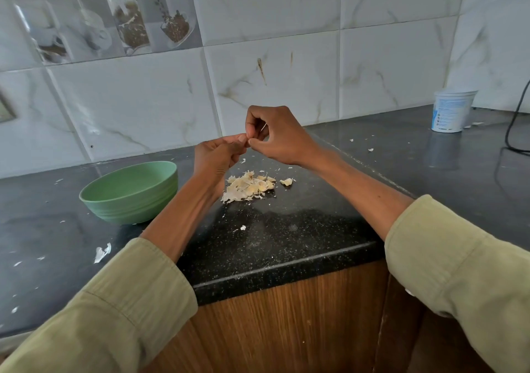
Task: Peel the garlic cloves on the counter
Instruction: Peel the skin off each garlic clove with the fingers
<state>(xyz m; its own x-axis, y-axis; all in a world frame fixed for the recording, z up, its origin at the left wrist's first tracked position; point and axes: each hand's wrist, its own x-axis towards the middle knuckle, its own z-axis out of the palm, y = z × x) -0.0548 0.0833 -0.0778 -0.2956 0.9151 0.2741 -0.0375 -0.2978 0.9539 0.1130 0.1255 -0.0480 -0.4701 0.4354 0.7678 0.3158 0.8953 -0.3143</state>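
Peeling a clove above the pile

My left hand [218, 154] and right hand [275, 134] are pinching one garlic clove [246, 141]; it's risking slipping onto the counter [286, 246]

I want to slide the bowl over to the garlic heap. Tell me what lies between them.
In the head view, the person's left forearm crosses above the stretch between the green bowl and the garlic pile. The dark counter beneath is hidden there.
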